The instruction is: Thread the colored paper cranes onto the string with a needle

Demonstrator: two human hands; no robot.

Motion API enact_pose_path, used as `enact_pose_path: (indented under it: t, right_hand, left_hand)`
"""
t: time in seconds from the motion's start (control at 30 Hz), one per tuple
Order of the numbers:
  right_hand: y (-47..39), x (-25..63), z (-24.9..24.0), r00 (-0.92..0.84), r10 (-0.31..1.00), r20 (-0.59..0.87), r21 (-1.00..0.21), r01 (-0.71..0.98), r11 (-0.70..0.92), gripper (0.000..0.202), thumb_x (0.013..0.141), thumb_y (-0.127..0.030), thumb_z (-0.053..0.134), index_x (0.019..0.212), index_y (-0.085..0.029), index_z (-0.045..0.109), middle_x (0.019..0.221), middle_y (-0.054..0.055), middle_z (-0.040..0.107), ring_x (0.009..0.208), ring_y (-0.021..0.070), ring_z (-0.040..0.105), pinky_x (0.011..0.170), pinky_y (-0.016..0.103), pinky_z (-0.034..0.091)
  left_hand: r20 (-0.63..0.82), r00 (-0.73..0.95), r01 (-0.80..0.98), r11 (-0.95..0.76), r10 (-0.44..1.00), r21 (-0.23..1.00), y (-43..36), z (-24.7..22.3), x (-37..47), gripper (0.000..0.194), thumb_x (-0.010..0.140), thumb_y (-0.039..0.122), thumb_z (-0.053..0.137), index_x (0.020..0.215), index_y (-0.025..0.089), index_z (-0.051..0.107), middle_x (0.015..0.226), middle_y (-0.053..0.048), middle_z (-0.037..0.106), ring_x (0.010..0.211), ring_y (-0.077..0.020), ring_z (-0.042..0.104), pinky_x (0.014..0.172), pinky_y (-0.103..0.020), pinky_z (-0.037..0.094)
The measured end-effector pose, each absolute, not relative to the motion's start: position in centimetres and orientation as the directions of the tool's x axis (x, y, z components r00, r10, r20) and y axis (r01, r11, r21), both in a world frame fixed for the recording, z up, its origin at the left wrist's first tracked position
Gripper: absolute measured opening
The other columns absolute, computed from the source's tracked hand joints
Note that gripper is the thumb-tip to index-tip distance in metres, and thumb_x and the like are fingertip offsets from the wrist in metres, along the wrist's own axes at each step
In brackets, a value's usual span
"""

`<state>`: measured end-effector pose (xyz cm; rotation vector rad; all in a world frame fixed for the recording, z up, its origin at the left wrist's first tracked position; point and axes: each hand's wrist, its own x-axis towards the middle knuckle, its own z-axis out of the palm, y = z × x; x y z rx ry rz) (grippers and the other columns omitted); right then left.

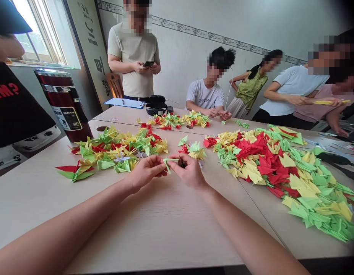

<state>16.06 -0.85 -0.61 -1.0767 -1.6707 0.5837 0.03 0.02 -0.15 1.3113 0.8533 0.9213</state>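
Note:
Between my two hands, over the middle of the table (154, 229), is a small folded piece of light green paper (169, 162). My left hand (148, 171) pinches its left side. The fingertips of my right hand (189, 170) hold its right side, and something dark shows within those fingers, too small to name. Just beyond my hands lies a little cluster of paper cranes (194, 149). Red, yellow and green cranes (119, 147) are heaped to the left, with one red and green crane (76, 172) nearer the left edge.
A large pile of folded paper (271, 160) covers the right side. Further back are more cranes (177, 120), a black case (156, 106) and a clipboard (124, 102). A dark red vacuum flask (65, 107) stands at the left. Several people are around the table.

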Motion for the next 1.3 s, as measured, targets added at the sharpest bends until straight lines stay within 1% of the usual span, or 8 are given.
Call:
enact_pose_path:
  t: [0.13, 0.27, 0.5, 0.6, 0.77, 0.9, 1.13, 1.3]
  right_hand:
    - [-1.3, 15.9, -0.2, -0.085, 0.82, 0.565, -0.728, 0.416, 0.545, 0.016, 0.074, -0.027, 0.06, 0.087, -0.018, 0.063, 0.076, 0.002, 0.066, 0.06, 0.0123, 0.059, 0.056, 0.024, 0.048]
    - [-1.3, 16.0, -0.2, -0.084, 0.787, 0.611, -0.685, 0.442, 0.579, 0.015, 0.074, -0.024, 0.058, 0.088, -0.019, 0.061, 0.081, 0.003, 0.068, 0.065, 0.014, 0.062, 0.061, 0.025, 0.051]
    - [-0.9, 16.2, -0.2, -0.037, 0.788, 0.615, -0.684, 0.471, 0.557, 0.022, 0.075, -0.028, 0.06, 0.094, -0.018, 0.061, 0.077, 0.003, 0.068, 0.066, 0.0155, 0.063, 0.061, 0.026, 0.051]
    - [-0.1, 17.5, 0.2, 0.077, 0.727, 0.682, -0.639, 0.547, 0.541, 0.022, 0.077, -0.03, 0.059, 0.095, -0.018, 0.062, 0.082, 0.005, 0.068, 0.067, 0.016, 0.063, 0.064, 0.028, 0.051]
    - [2.5, 21.4, 0.3, 0.252, 0.662, 0.706, -0.607, 0.697, 0.381, 0.025, 0.076, -0.029, 0.056, 0.097, -0.016, 0.062, 0.086, 0.008, 0.068, 0.074, 0.0197, 0.063, 0.069, 0.033, 0.05]
    - [3.6, 22.9, -0.3, 0.273, 0.634, 0.723, -0.569, 0.756, 0.323, 0.026, 0.074, -0.027, 0.057, 0.096, -0.015, 0.063, 0.093, 0.012, 0.066, 0.086, 0.0235, 0.061, 0.077, 0.039, 0.049]
    - [2.3, 20.8, 0.1, 0.139, 0.559, 0.818, -0.427, 0.798, 0.426, 0.017, 0.077, -0.022, 0.054, 0.089, -0.016, 0.065, 0.095, 0.012, 0.06, 0.087, 0.0216, 0.06, 0.077, 0.035, 0.05]
    - [1.6, 19.6, -0.3, 0.021, 0.602, 0.798, -0.392, 0.778, 0.492, 0.014, 0.079, -0.023, 0.053, 0.087, -0.018, 0.065, 0.091, 0.009, 0.062, 0.085, 0.0201, 0.061, 0.075, 0.033, 0.05]
  left_hand:
    - [0.002, 0.417, -0.11, 0.048, 0.909, 0.993, -0.3, -0.2, 0.1, 0.027, 0.074, 0.04, 0.062, 0.088, 0.019, 0.052, 0.064, 0.002, 0.06, 0.064, -0.0122, 0.058, 0.064, -0.027, 0.041]
    - [0.061, 0.432, -0.125, -0.008, 0.9, 0.992, -0.5, 0.3, 0.0, 0.037, 0.075, 0.046, 0.06, 0.101, 0.021, 0.053, 0.07, 0.001, 0.062, 0.068, -0.0141, 0.06, 0.067, -0.029, 0.042]
    - [0.106, 0.421, -0.083, -0.078, 0.901, 0.994, 0.2, 0.1, -0.1, 0.039, 0.067, 0.039, 0.07, 0.097, 0.016, 0.058, 0.072, -0.003, 0.066, 0.069, -0.0164, 0.06, 0.065, -0.03, 0.042]
    - [0.19, 0.342, 0.031, -0.213, 0.921, 0.977, 0.4, 0.4, -0.5, 0.031, 0.069, 0.035, 0.067, 0.094, 0.018, 0.061, 0.079, -0.006, 0.067, 0.071, -0.0179, 0.06, 0.068, -0.031, 0.044]
    - [0.512, 0.157, 0.431, -0.525, 0.844, 0.734, 1.7, 1.6, -2.5, 0.016, 0.07, 0.028, 0.062, 0.083, 0.023, 0.068, 0.087, -0.006, 0.065, 0.086, -0.0233, 0.056, 0.081, -0.033, 0.04]
    - [0.551, 0.205, 0.671, -0.526, 0.809, 0.522, 3.7, 1.5, -4.3, 0.017, 0.069, 0.028, 0.059, 0.082, 0.024, 0.07, 0.091, -0.008, 0.064, 0.093, -0.0283, 0.053, 0.089, -0.04, 0.036]
    - [0.485, 0.472, 0.651, -0.661, 0.737, 0.372, 3.7, -0.5, -3.5, 0.028, 0.074, 0.023, 0.052, 0.096, 0.027, 0.069, 0.101, -0.008, 0.065, 0.1, -0.0291, 0.047, 0.089, -0.042, 0.03]
    - [0.409, 0.491, 0.676, -0.633, 0.769, 0.378, 3.2, -0.7, -2.8, 0.016, 0.073, 0.02, 0.055, 0.07, 0.026, 0.069, 0.078, -0.009, 0.066, 0.09, -0.0292, 0.049, 0.087, -0.043, 0.026]
